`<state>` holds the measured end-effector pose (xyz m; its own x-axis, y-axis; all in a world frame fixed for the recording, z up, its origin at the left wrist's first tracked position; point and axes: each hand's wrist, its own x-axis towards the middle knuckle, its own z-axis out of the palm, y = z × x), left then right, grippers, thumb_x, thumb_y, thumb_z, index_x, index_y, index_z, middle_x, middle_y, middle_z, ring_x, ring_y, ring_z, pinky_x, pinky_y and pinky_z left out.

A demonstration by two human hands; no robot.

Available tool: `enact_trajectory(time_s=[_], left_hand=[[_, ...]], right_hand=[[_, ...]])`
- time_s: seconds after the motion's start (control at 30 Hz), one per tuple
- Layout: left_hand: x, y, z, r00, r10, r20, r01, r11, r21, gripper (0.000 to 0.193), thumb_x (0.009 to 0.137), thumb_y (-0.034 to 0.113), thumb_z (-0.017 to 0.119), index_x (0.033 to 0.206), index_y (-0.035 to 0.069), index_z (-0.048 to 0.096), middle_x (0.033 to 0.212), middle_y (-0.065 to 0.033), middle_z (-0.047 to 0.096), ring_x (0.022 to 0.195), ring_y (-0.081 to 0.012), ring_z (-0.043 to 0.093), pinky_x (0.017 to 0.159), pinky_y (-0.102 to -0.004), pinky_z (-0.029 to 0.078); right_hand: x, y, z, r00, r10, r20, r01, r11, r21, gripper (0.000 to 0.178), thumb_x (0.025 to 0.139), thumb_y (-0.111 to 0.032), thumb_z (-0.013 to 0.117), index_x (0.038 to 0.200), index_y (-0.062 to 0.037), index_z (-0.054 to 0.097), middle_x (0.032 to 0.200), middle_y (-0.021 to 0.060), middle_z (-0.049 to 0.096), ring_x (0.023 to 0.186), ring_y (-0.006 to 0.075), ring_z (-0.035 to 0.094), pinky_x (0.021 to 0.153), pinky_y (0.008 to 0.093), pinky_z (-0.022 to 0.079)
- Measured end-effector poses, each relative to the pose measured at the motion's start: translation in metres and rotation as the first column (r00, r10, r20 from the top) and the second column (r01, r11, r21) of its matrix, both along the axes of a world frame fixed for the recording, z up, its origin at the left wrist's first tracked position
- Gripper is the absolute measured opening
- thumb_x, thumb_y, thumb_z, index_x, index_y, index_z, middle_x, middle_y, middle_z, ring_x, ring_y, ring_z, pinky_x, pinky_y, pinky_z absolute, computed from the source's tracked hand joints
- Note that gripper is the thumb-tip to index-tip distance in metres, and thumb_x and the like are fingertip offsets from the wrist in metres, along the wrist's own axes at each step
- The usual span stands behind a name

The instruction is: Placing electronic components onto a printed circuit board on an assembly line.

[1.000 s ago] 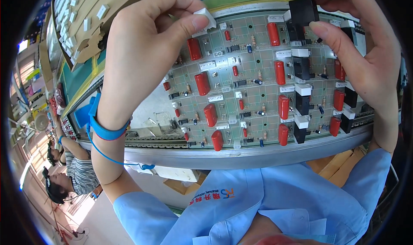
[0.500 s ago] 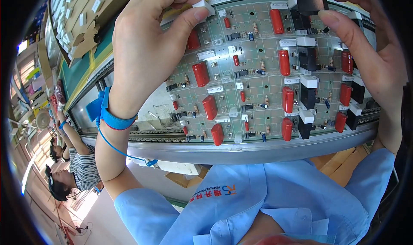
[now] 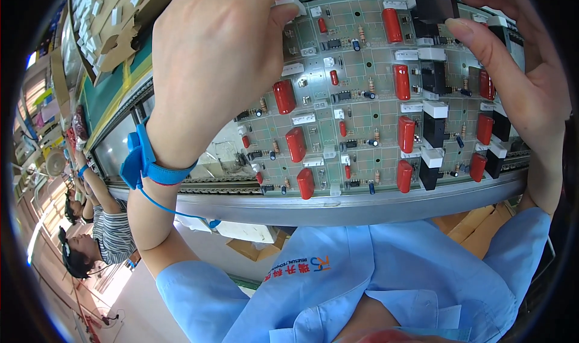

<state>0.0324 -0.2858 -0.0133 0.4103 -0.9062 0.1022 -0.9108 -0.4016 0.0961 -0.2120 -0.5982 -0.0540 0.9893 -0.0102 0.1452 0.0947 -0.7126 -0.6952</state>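
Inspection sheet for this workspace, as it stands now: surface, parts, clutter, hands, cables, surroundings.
Surface: silver rail along the near edge of the boards; green worktop at left.
Parts: boards carry rows of red capacitors and black blocks.
Clutter: loose white pieces in a torn cardboard tray.
Left hand: pinches a white part near the boards' far edge.
Right hand: grips a dark block.
Cables: blue cord from the left wrist strap.
Surroundings: other people at left.

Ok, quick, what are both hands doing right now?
Left hand: closed, fingertips pinching a white block.
Right hand: holding a black block between thumb and fingers.
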Motion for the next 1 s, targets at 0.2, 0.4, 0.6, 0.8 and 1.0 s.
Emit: enact_trajectory(time_s=[0.2,0.4,0.6,0.8,1.0], left_hand=[[0.001,0.000,0.002,0.973,-0.194,0.127,0.187,0.980,0.068,0.021,0.067,0.000,0.076,0.082,0.001,0.061,0.079,-0.0110,0.052,0.069,-0.0275,0.055,0.060,-0.0351,0.045],[0.030,0.035,0.003,0.983,0.028,-0.181,-0.073,0.966,-0.246,0.018,0.086,0.010,0.076,0.101,0.002,0.070,0.081,-0.0004,0.063,0.074,-0.0051,0.052,0.064,-0.0203,0.041],[0.024,0.065,0.009,0.989,0.082,-0.125,-0.084,0.996,-0.010,0.021,0.083,0.017,0.079,0.094,0.003,0.069,0.084,-0.0035,0.063,0.074,-0.0145,0.057,0.066,-0.0281,0.044],[0.009,0.071,-0.007,0.988,0.077,-0.132,-0.088,0.993,-0.077,0.020,0.081,0.016,0.078,0.089,0.002,0.066,0.088,-0.0096,0.060,0.083,-0.0294,0.062,0.070,-0.0379,0.047],[0.007,0.069,-0.007,0.998,0.036,-0.057,-0.044,0.987,-0.154,0.014,0.090,0.016,0.070,0.096,0.003,0.069,0.082,-0.0062,0.059,0.075,-0.0223,0.059,0.065,-0.0325,0.045]], right_hand=[[0.065,0.076,0.016,0.999,0.043,0.027,-0.044,0.998,0.036,0.034,0.078,0.005,0.072,0.110,0.0022,0.059,0.100,0.0152,0.062,0.085,0.0231,0.065,0.076,0.0305,0.055],[0.077,0.092,0.033,0.996,0.073,0.048,-0.072,0.997,-0.009,0.035,0.078,0.006,0.072,0.110,0.0019,0.059,0.100,0.0150,0.062,0.085,0.0231,0.065,0.076,0.0303,0.055],[0.127,0.152,0.056,0.988,0.143,0.057,-0.140,0.988,-0.060,0.035,0.078,0.006,0.072,0.110,0.0016,0.059,0.100,0.0149,0.062,0.084,0.0231,0.065,0.076,0.0301,0.054],[0.142,0.173,0.058,0.990,0.137,0.017,-0.132,0.977,-0.165,0.037,0.075,0.005,0.074,0.110,0.0019,0.061,0.100,0.0150,0.064,0.087,0.0244,0.066,0.075,0.0306,0.053],[0.147,0.170,0.026,0.930,0.275,0.243,-0.175,0.914,-0.366,0.038,0.076,0.009,0.072,0.112,-0.0025,0.064,0.104,0.0087,0.068,0.090,0.0222,0.066,0.077,0.0267,0.052]])
